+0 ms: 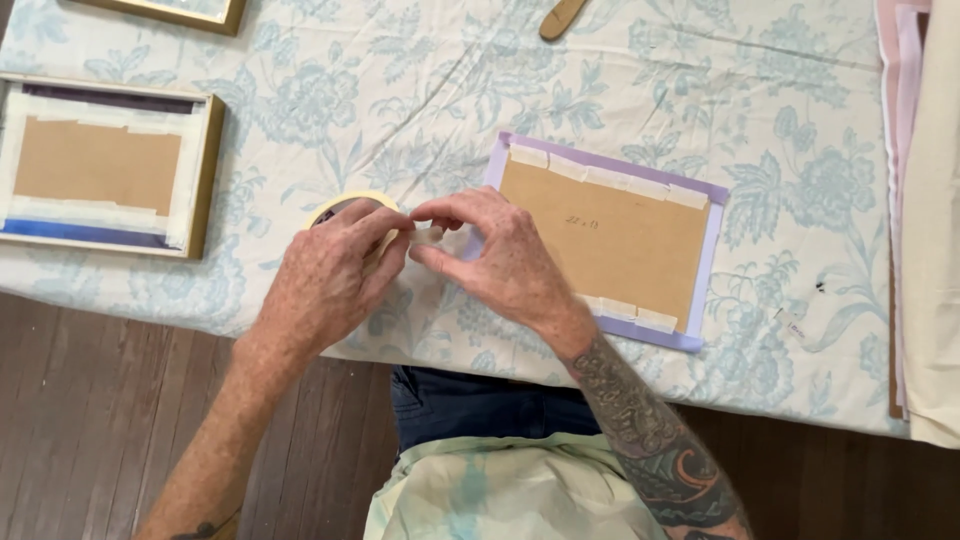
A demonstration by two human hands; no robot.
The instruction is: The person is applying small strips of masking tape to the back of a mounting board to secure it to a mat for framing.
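Observation:
My left hand (335,270) grips a roll of pale masking tape (352,200), which peeks out above my knuckles. My right hand (495,255) pinches the free end of the tape strip (428,235) between thumb and fingers, just to the right of the roll. Both hands hover over the floral tablecloth (400,90). Just right of my right hand lies a brown backing board (610,240) on a lilac mat (712,240), with pale tape strips along its top and bottom edges.
A gold-framed picture lying face down (100,165) with a taped brown backing sits at the left. Another frame corner (190,12) shows at top left. A wooden tool (562,18) lies at the top. Stacked pale boards (925,200) are on the right. Dark wooden floor lies below the table edge.

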